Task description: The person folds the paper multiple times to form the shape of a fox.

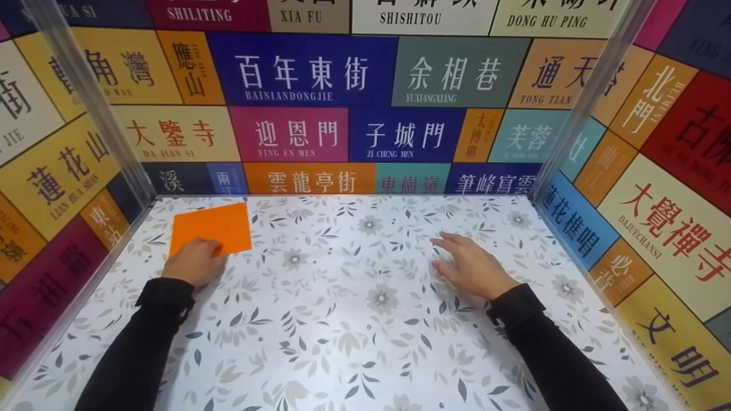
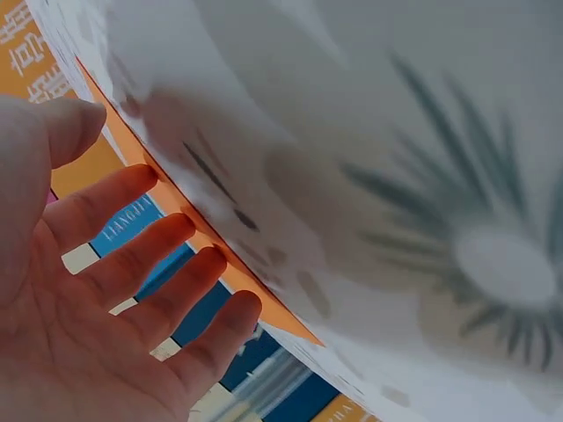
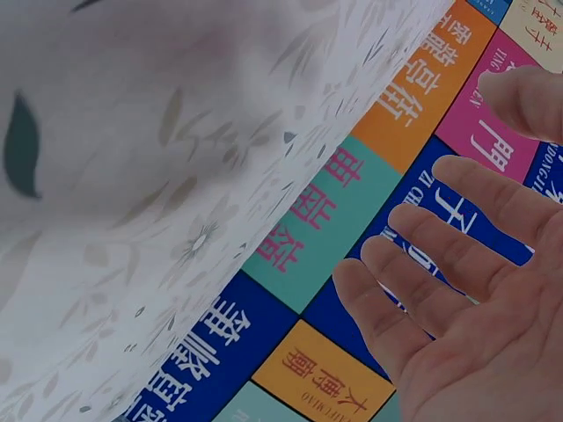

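An orange sheet of paper point(image 1: 220, 225) lies flat at the far left of the table, its near left part hidden under my left hand point(image 1: 194, 261). In the left wrist view, the fingertips point(image 2: 211, 255) of that hand touch the sheet, fingers spread and nearly straight, thumb apart from them. My right hand point(image 1: 474, 265) hovers over the right part of the table, well away from the paper. Its fingers are extended with nothing between them, as the right wrist view shows the palm and fingers point(image 3: 457, 237).
The table point(image 1: 342, 319) has a white cover with grey leaves and flowers. Upright panels of colourful sign blocks point(image 1: 302, 71) stand along its back, left and right sides. Clear strips point(image 1: 594, 85) run up the two back corners.
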Tool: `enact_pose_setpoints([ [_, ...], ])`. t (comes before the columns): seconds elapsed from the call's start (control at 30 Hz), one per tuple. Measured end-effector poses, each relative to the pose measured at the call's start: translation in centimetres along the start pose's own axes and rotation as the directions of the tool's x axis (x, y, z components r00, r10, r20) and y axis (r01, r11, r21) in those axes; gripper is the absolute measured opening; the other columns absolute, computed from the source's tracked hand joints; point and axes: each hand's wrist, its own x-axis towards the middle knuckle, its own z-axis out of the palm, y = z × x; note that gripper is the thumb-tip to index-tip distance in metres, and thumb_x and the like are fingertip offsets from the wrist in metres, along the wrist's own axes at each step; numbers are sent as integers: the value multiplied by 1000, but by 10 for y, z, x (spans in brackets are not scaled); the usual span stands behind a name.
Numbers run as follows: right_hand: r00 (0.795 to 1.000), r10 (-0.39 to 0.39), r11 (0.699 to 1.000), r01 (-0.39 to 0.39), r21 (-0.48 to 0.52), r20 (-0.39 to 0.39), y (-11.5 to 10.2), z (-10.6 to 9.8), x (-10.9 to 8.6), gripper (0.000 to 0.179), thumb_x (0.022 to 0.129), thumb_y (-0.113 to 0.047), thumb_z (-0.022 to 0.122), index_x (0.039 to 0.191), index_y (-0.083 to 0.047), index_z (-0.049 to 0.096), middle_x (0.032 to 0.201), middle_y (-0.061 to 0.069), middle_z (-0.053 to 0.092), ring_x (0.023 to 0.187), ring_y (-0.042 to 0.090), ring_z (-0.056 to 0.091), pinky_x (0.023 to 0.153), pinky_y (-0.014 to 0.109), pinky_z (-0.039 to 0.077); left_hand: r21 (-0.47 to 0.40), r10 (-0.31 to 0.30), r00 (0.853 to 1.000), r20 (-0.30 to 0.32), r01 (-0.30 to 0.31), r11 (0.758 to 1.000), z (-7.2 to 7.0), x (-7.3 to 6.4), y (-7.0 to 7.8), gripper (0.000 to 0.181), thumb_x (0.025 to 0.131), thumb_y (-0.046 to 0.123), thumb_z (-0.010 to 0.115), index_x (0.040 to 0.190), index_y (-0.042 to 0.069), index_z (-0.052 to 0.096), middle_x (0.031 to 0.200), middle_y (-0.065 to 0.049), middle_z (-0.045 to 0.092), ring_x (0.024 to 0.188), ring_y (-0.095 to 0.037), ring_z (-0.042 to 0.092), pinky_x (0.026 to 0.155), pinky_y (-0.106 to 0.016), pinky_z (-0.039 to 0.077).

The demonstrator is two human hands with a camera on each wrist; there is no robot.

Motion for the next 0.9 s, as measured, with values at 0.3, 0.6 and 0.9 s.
enact_pose_setpoints([
  [0.3, 995, -81, 997, 81, 11, -52, -22, 15, 12, 56, 114, -30, 76, 165, -11, 65, 174, 24, 58, 160, 50, 58, 128, 71, 52, 19, 61, 998, -9, -61, 998, 11, -1, 30, 51, 115, 32, 64, 153, -2, 71, 154, -34, 70, 146, -58, 64, 119, -79, 53],
  [0.6, 991, -119, 992, 121, 37, -57, -42, 25, 21, 55, 112, -26, 78, 163, -10, 67, 173, 24, 59, 161, 49, 58, 129, 68, 52, 14, 96, 995, -7, -96, 995, 19, -3, 56, 47, 114, 29, 66, 149, -1, 75, 152, -31, 74, 144, -55, 68, 119, -75, 56],
  [0.9, 986, -151, 987, 154, 47, -65, -54, 33, 27, 53, 114, -31, 77, 163, -12, 68, 172, 23, 61, 160, 46, 59, 129, 66, 53, 17, 159, 986, -42, -158, 987, 25, -8, 78, 43, 113, 28, 68, 143, 0, 79, 147, -28, 77, 138, -53, 72, 116, -72, 59],
])
